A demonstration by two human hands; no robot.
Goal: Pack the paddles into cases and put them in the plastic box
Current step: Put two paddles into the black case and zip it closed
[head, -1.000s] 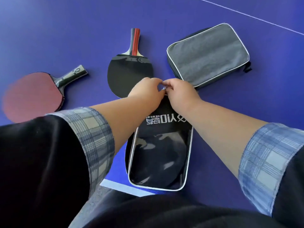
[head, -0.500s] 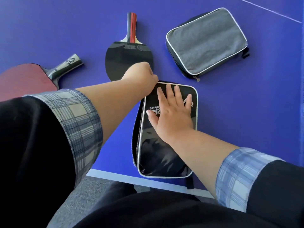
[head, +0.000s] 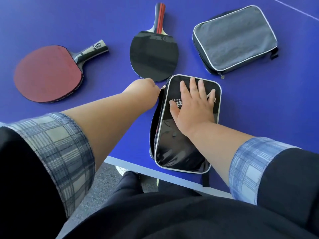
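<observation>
The right hand lay flat and spread on the black paddle case. The left hand was curled at the zipper pull beside it; whether it pinched the pull, I could not tell

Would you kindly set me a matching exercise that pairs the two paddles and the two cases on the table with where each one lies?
Things:
1. red paddle
2. black paddle
3. grey case
4. black case

Places:
A. at the near table edge, under the flat right hand
B. farthest left
C. farthest right
D. in the middle, handle pointing away from the person

Pairs: 1-B, 2-D, 3-C, 4-A
</observation>
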